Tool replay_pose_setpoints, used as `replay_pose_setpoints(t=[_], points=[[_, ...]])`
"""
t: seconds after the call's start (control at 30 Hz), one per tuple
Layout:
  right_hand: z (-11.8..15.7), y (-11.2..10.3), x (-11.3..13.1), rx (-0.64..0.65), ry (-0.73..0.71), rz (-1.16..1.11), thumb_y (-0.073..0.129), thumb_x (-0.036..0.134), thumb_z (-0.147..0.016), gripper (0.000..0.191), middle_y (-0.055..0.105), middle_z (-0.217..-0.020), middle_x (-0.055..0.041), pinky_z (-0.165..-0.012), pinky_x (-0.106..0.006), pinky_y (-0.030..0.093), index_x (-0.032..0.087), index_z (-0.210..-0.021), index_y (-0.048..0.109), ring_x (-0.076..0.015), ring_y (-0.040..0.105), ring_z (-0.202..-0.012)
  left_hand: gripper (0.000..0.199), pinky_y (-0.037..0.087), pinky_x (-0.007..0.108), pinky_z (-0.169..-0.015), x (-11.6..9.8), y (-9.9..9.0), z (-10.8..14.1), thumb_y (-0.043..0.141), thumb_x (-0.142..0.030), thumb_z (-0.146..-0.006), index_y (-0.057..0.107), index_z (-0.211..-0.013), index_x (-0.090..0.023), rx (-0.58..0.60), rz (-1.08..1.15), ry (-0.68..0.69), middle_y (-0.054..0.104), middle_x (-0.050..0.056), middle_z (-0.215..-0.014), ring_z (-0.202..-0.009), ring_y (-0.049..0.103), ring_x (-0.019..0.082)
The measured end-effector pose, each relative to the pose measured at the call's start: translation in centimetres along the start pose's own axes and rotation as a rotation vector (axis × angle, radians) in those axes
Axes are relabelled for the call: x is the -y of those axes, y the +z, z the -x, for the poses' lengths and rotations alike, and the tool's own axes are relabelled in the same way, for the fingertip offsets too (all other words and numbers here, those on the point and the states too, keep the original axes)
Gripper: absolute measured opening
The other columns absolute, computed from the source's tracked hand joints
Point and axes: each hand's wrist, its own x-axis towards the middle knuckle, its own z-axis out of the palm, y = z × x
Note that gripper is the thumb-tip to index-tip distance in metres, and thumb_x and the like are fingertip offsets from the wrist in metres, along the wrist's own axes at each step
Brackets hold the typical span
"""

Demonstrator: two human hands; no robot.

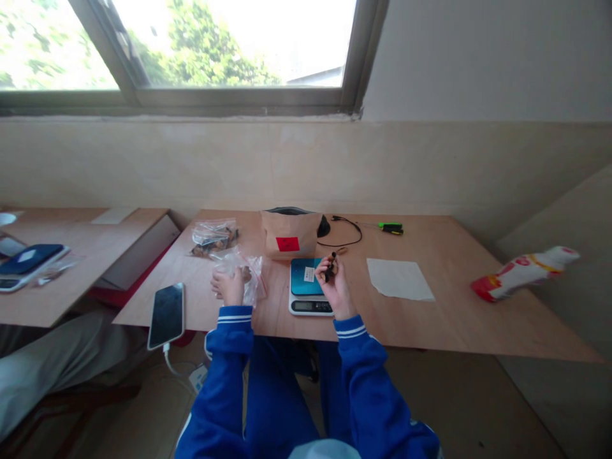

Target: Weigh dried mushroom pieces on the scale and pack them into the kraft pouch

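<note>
My left hand (230,287) has its fingers closed on a clear zip bag (255,280) with a pinkish edge, lying on the table. My right hand (338,292) is raised at the right side of a kitchen scale (299,287) with a blue-green top, and its fingers are curled round small dark brown pieces (329,273), too small to identify. On the scale's plate sits a white label (309,274). Behind the scale stands an open brown paper pouch (290,231) with a red label. Another clear bag (215,237), holding brown dried pieces, lies at the back left.
A phone (166,313) with a white cable overhangs the front left edge. To the right are a sheet of white paper (399,279) and a red-and-white bottle (521,274). A black cable (358,231) and green-black screwdriver (392,228) lie behind. Another person's leg (71,357) shows left.
</note>
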Motion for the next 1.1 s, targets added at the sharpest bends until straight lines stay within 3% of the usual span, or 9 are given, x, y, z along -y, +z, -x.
replay_pose_setpoints(t=[0.07,0.13,0.23,0.33,0.43,0.53,0.77,0.9,1.1], points=[[0.1,1.3,0.6,0.026,-0.011,0.011,0.045,0.028,-0.096,0.03,0.06,-0.064,0.0031,-0.048,-0.014,0.051,0.019,-0.072,0.06,-0.0049,0.057,-0.056,0.061,0.029,0.062,-0.104,-1.7,0.7,1.1,0.059,-0.023,-0.077,0.036,-0.133,-0.017,-0.115,-0.056,0.134,0.034,0.023,-0.139,-0.136,0.028,0.038],[0.0,2.9,1.1,0.07,-0.004,0.056,0.048,0.029,-0.095,0.027,0.06,-0.064,0.0035,-0.048,-0.014,0.05,0.019,-0.073,0.06,-0.0048,0.056,-0.055,0.053,0.026,0.054,-0.11,-4.0,1.7,2.3,0.052,-0.022,-0.083,0.038,-0.134,-0.019,-0.124,-0.063,0.419,0.038,0.018,-0.139,-0.136,0.03,0.031],[-0.2,5.8,1.7,0.129,0.09,0.181,0.052,0.029,-0.093,0.022,0.061,-0.064,0.0032,-0.048,-0.014,0.048,0.017,-0.076,0.06,-0.005,0.056,-0.055,0.045,0.033,0.041,-0.108,-7.5,3.8,3.3,0.045,-0.02,-0.088,0.043,-0.133,-0.02,0.109,-0.027,0.82,0.045,0.013,-0.134,-0.13,0.04,0.024],[-1.1,9.1,1.9,0.233,0.166,0.388,0.055,0.03,-0.091,0.019,0.062,-0.066,0.0024,-0.047,-0.014,0.046,0.016,-0.078,0.059,-0.0056,0.056,-0.056,0.047,0.033,0.041,-0.107,-9.7,6.2,3.1,0.047,-0.019,-0.087,0.042,-0.134,-0.019,0.292,-0.131,1.01,0.044,0.013,-0.138,-0.13,0.04,0.025],[-2.6,11.9,1.5,0.399,0.012,0.606,0.059,0.029,-0.087,0.015,0.063,-0.067,0.0031,-0.049,-0.015,0.047,0.016,-0.081,0.059,-0.0064,0.058,-0.057,0.04,0.036,0.042,-0.102,-9.9,8.0,2.8,0.048,-0.019,-0.088,0.048,-0.127,-0.018,0.364,-0.203,1.037,0.05,0.014,-0.129,-0.122,0.046,0.026],[-4.4,13.4,0.9,0.542,-0.181,0.815,0.065,0.033,-0.081,0.018,0.064,-0.068,0.0054,-0.049,-0.017,0.048,0.017,-0.085,0.057,-0.007,0.057,-0.055,0.023,0.041,0.039,-0.097,-8.9,8.6,3.0,0.047,-0.021,-0.09,0.057,-0.111,-0.019,0.344,-0.128,0.972,0.054,0.011,-0.11,-0.107,0.051,0.023],[-4.9,13.0,0.2,0.811,-0.512,1.376,0.069,0.031,-0.078,0.016,0.066,-0.073,0.0038,-0.064,-0.015,0.045,0.018,-0.086,0.063,-0.0077,0.058,-0.069,0.019,0.048,0.031,-0.088,-6.2,7.2,4.7,0.046,-0.025,-0.093,0.063,-0.099,-0.019,0.386,0.06,0.942,0.049,0.007,-0.101,-0.096,0.053,0.017],[-4.8,12.5,0.4,0.982,-0.561,1.596,0.064,0.03,-0.082,0.014,0.067,-0.072,0.0037,-0.069,-0.018,0.045,0.019,-0.089,0.066,-0.0098,0.059,-0.071,0.022,0.049,0.032,-0.085,-5.3,6.4,5.9,0.045,-0.023,-0.093,0.067,-0.095,-0.021,0.366,0.069,0.948,0.052,0.006,-0.096,-0.093,0.053,0.018],[-4.5,12.2,1.3,1.075,-0.6,1.738,0.065,0.026,-0.079,0.016,0.068,-0.089,0.0,-0.076,-0.025,0.048,0.02,-0.092,0.071,-0.0144,0.06,-0.082,0.022,0.048,0.032,-0.084,-5.1,6.1,6.6,0.046,-0.022,-0.093,0.068,-0.096,-0.023,0.274,0.051,0.973,0.055,0.006,-0.095,-0.093,0.052,0.018]])
